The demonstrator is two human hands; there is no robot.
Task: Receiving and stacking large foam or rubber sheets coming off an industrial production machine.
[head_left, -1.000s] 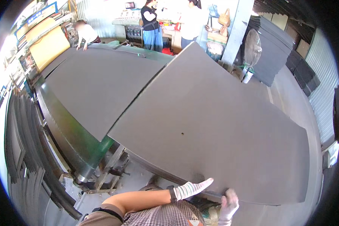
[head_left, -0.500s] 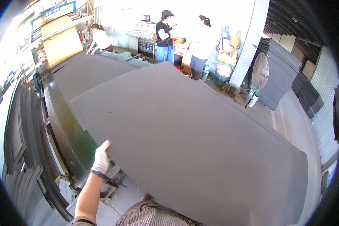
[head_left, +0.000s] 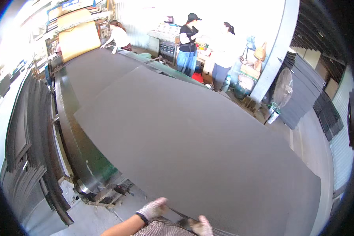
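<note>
A large dark grey sheet (head_left: 192,141) spreads out in front of me, its near edge at my waist. My left hand (head_left: 153,208), in a whitish glove with a dark band at the wrist, is at this edge with its fingers curled against it. To its right, my right hand (head_left: 201,227), gloved too, is closed on the same edge, thumb up. The fingers' undersides are hidden. Beyond, the sheet's far end overlaps another grey sheet (head_left: 94,74) on the long green conveyor table (head_left: 102,167).
Stacked dark sheets (head_left: 21,129) stand at the left. One person (head_left: 120,37) leans over the table's far end by a yellow roll (head_left: 80,37); two others (head_left: 187,47) stand behind it. A pillar (head_left: 277,51), a fan (head_left: 283,88) and more stacked sheets (head_left: 303,90) are at the right.
My left hand has moved from the sheet's left edge to its near edge, toward me and right. My right hand has come into view. The sheet's far corner has shifted left.
</note>
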